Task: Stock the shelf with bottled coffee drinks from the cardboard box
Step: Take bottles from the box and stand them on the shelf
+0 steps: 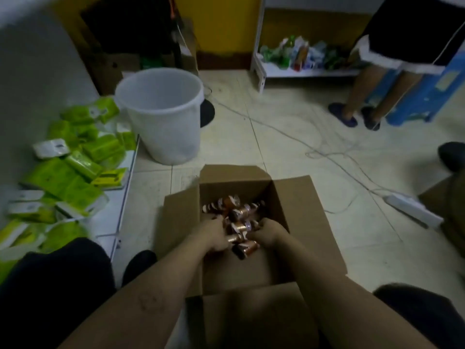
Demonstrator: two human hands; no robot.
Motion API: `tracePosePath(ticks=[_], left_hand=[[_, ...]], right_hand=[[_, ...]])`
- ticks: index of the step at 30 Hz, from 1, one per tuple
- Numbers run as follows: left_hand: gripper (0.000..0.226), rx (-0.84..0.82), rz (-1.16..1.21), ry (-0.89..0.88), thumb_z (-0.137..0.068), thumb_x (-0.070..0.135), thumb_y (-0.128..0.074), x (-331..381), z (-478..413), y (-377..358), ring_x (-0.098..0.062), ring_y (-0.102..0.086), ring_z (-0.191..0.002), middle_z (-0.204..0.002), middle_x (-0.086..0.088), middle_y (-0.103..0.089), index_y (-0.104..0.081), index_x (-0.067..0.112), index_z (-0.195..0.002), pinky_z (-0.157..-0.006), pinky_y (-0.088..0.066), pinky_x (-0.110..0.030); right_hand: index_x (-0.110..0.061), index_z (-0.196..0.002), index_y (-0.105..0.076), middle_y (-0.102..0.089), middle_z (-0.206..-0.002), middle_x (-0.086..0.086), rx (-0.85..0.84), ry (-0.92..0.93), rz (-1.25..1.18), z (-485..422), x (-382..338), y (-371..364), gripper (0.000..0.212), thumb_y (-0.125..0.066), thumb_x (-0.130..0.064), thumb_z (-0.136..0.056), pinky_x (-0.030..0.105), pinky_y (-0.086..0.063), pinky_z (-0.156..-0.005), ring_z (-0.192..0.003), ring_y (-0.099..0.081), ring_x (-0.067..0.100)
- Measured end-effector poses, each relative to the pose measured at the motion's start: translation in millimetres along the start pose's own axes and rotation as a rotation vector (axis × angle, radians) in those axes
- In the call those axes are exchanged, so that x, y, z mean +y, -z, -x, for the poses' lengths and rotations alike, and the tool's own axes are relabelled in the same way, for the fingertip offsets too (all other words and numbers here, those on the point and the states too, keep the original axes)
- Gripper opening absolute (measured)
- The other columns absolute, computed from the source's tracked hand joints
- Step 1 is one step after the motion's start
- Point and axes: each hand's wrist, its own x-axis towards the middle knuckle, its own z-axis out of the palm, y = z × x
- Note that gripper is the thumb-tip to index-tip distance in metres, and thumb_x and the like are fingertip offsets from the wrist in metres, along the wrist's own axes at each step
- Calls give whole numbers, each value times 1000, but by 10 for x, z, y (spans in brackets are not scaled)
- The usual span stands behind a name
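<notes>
An open cardboard box [299, 205] stands on the floor in front of me, flaps spread. Inside lie several small coffee bottles [239, 214] with copper-and-white labels, heaped on their sides. Both my hands are down in the box among them. My left hand [214, 234] is curled around a bottle at the left of the heap. My right hand [269, 233] grips bottles at the right. The low white shelf [123, 197] runs along my left side, its near part hidden by my knee.
Green and white packets [75, 170] crowd the left shelf. A white plastic bucket [163, 114] stands beyond it. Cables and a power strip [412, 206] lie on the tiled floor at right. Another person's legs [364, 96] stand by a second white shelf [302, 71] at the back.
</notes>
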Motion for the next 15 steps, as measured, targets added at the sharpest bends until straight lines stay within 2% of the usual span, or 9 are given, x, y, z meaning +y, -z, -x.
tracePosePath(ticks=[2,4,7,9,12,13,15], left_hand=[[64,-71,34,51,-74,33,-73,-86,-271,-244,-23,-58,-102,-122,-9,-58,-47,13,-129,-80,-49,-31],[67,-122,59,65,-73,27,-75,-169,-535,-489,-20,-58,-102,-123,-7,-57,-47,17,-132,-80,-49,-28],[78,-105,68,92,-72,20,-74,-283,-989,-788,-23,-52,-114,-133,-8,-50,-38,24,-141,-83,-45,-26],[78,-109,42,140,-75,18,-71,-353,-1375,-1004,-27,-42,-125,-139,-10,-41,-33,21,-142,-95,-43,-35],[79,-101,-18,130,-78,23,-68,-491,-1758,-1226,-34,-30,-133,-147,-15,-29,-25,22,-144,-106,-34,-46],[81,-108,-64,116,-79,29,-67,-563,-1891,-1314,-35,-30,-133,-147,-17,-29,-21,23,-146,-107,-31,-47],[81,-82,-179,97,-78,44,-66,-676,-2095,-1459,-35,-38,-127,-141,-18,-37,-22,26,-144,-103,-29,-47]], right_hand=[[-16,-128,-56,-55,-135,9,-67,-65,-44,-211,231,-183,40,-57,-33,-92,32,-39,-100,-121,-51,26],[-16,-130,-55,-55,-135,10,-120,-144,-76,-442,457,-353,42,-55,-36,-92,38,-38,-105,-122,-50,27],[-18,-122,-56,-58,-121,8,-121,-285,-164,-838,719,-543,34,-54,-35,-92,38,-44,-96,-107,-54,24],[-22,-118,-54,-58,-112,3,-71,-393,-252,-1193,883,-709,35,-59,-40,-88,36,-47,-84,-92,-52,18],[-27,-110,-50,-57,-103,-3,39,-487,-390,-1571,1061,-944,39,-65,-49,-81,33,-45,-70,-83,-52,13],[-26,-113,-51,-59,-106,-2,55,-512,-452,-1718,1131,-1056,42,-65,-48,-81,34,-46,-70,-85,-53,14],[-21,-125,-51,-60,-117,2,84,-581,-598,-1941,1238,-1262,52,-67,-44,-81,40,-50,-82,-100,-56,21]])
